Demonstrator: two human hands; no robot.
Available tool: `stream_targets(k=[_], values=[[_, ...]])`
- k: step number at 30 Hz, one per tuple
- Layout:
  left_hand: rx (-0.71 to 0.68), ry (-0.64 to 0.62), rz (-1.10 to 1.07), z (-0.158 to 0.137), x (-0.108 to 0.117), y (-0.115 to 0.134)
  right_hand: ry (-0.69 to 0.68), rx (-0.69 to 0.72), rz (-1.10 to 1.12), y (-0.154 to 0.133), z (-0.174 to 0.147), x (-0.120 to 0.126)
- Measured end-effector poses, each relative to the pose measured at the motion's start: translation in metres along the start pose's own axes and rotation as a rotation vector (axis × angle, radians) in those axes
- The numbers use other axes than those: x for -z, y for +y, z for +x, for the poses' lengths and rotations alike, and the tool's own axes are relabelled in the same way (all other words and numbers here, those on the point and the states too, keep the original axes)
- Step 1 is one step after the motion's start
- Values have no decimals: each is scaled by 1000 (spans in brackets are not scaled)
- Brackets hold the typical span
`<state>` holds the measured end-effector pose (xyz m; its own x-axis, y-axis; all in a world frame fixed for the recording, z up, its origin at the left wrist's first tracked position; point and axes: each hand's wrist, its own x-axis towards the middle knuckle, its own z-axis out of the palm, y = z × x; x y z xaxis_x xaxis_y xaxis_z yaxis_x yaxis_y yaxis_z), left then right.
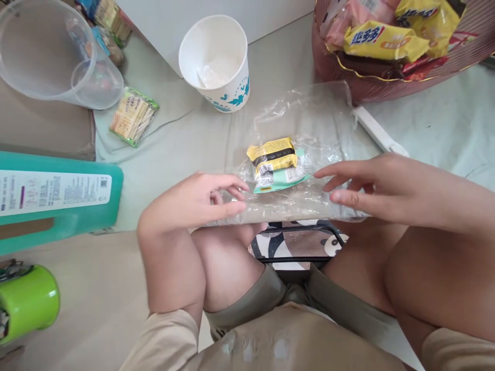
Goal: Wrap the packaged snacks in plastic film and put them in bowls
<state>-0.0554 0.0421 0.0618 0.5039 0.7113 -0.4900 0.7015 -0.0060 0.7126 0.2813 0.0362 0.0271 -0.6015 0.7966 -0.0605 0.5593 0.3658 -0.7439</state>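
Gaping loosely, both hands (191,196) (389,183) flank a yellow packet (274,153).

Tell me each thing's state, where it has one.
Left hand: open
Right hand: open
Clear bag: spread out
Yellow packet: atop green packet
Green packet: partly covered
Paper cup: upright, something clear inside
Pink bowl: holding wrapped snacks
Clear tub: open
Biscuit pack: lying flat
White tool: lying flat

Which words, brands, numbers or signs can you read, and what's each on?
"趣多多!": front yellow plastic packet in the pink ribbed bowl.

Second yellow packet there: too blurred to be sure.

Too small or blurred: white label on the teal plastic jug; yellow, black-striped packet; flat mint-green packet; green-edged cracker packet; teal markings on the white paper cup.
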Motion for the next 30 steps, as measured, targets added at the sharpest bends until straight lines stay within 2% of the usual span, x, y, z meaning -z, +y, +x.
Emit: stream_targets(k=[3,5,7,8,10,12,14,16,17,18,20,21,23,28,30], values=[[34,132,28,4,-8,7,313,-55,-175,-14,11,-7],[41,265,91,9,-13,4,407,21,-206,-19,21,-20],[68,345,152,13,-14,-9,318,179,-157,-17,32,-39],[76,346,175,14,-14,-18,270,232,-142,-14,36,-48],[69,273,206,12,-12,-36,224,223,-148,-5,43,-63],[44,221,232,8,-11,-42,207,161,-161,2,47,-72],[24,300,267,4,-13,-32,199,121,-163,6,48,-76],[-26,503,284,6,-20,-9,211,118,-158,8,48,-76],[-97,602,264,9,-24,5,218,117,-156,8,47,-76],[-172,629,235,15,-29,17,222,117,-153,8,47,-77],[-349,572,176,29,-36,31,236,123,-139,8,47,-78],[-380,551,156,37,-38,31,250,128,-129,9,48,-78],[-350,560,117,51,-40,21,284,144,-114,11,48,-80],[-246,716,-196,69,-41,-26,351,199,-68,12,49,-79],[-238,741,-225,74,-44,-37,389,218,-15,10,49,-77]])
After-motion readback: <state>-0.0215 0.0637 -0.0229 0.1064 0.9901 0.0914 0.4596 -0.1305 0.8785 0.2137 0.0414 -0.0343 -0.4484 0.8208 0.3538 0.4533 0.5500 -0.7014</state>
